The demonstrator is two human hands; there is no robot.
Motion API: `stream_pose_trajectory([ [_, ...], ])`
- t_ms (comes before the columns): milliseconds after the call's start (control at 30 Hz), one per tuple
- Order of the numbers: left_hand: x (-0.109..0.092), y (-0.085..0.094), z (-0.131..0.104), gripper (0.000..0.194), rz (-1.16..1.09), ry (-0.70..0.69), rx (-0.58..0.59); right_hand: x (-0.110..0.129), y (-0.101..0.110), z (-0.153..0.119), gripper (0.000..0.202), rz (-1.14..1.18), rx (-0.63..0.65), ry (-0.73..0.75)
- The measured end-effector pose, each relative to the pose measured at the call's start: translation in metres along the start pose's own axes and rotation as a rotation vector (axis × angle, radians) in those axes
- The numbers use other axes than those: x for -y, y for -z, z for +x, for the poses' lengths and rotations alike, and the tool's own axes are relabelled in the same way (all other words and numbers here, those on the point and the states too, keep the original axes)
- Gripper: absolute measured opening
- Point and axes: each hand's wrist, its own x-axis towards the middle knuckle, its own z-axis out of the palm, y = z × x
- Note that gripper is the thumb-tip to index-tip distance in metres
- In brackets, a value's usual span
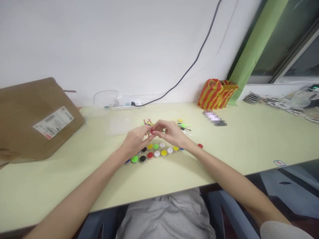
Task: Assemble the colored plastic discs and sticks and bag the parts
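My left hand (134, 141) and my right hand (173, 133) meet over the table, fingertips pinched together on a small red round piece (152, 131). The fingers cover much of it. Below them stand two rough rows of small round pieces with clear bases and coloured tops, among them a red one (150, 155), a yellow one (163, 153), a black one (143, 159) and a green one (135, 159). Another red piece (200, 146) lies apart, beyond my right wrist. Thin coloured plastic parts (183, 126) are scattered behind my hands, partly hidden by them.
A brown cardboard box (30, 116) is at the left. By the wall are a power strip (127, 105) with a black cable (184, 73) and a translucent container (121, 123). A striped bag (215, 94) and a phone (214, 119) are on the right.
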Motion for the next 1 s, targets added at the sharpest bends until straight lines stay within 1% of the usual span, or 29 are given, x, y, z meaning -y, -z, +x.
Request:
stream_pose_trajectory([
  [67, 0.000, 0.001, 0.000, 0.027, 0.022, -0.001, -0.017, -0.003, -0.006, 0.002, 0.015, 0.071, -0.024, -0.011],
  [133, 0.002, 0.001, -0.001, 0.026, 0.036, 0.013, -0.034, -0.015, -0.006, 0.010, 0.019, 0.092, -0.053, -0.035],
  [167, 0.005, 0.001, -0.001, 0.026, 0.041, 0.027, -0.038, -0.024, -0.005, 0.017, 0.021, 0.073, -0.071, -0.052],
  [233, 0.013, 0.000, -0.002, 0.027, 0.054, 0.068, -0.039, -0.045, 0.001, 0.034, 0.019, -0.047, -0.079, -0.093],
  [333, 0.026, -0.002, -0.004, 0.033, 0.111, 0.130, -0.035, -0.072, 0.008, 0.062, 0.014, -0.342, 0.049, -0.148],
  [433, 0.035, -0.001, -0.005, 0.037, 0.158, 0.162, -0.038, -0.086, 0.008, 0.082, 0.015, -0.564, 0.212, -0.221],
  [500, 0.037, 0.000, -0.005, 0.040, 0.161, 0.167, -0.028, -0.090, 0.004, 0.088, 0.013, -0.627, 0.277, -0.256],
  [633, 0.035, 0.001, -0.006, 0.043, 0.163, 0.160, 0.008, -0.093, -0.007, 0.091, 0.012, -0.683, 0.298, -0.279],
  [733, 0.034, -0.002, -0.006, 0.041, 0.159, 0.148, 0.022, -0.094, -0.009, 0.093, 0.012, -0.705, 0.310, -0.285],
  [800, 0.034, -0.004, -0.007, 0.041, 0.166, 0.140, 0.019, -0.093, -0.004, 0.094, 0.013, -0.709, 0.305, -0.288],
  [900, 0.033, -0.004, -0.007, 0.043, 0.192, 0.140, 0.019, -0.087, 0.008, 0.094, 0.014, -0.696, 0.279, -0.283],
  [1000, 0.028, -0.003, -0.006, 0.042, 0.184, 0.160, 0.024, -0.077, 0.018, 0.086, 0.015, -0.661, 0.245, -0.267],
])
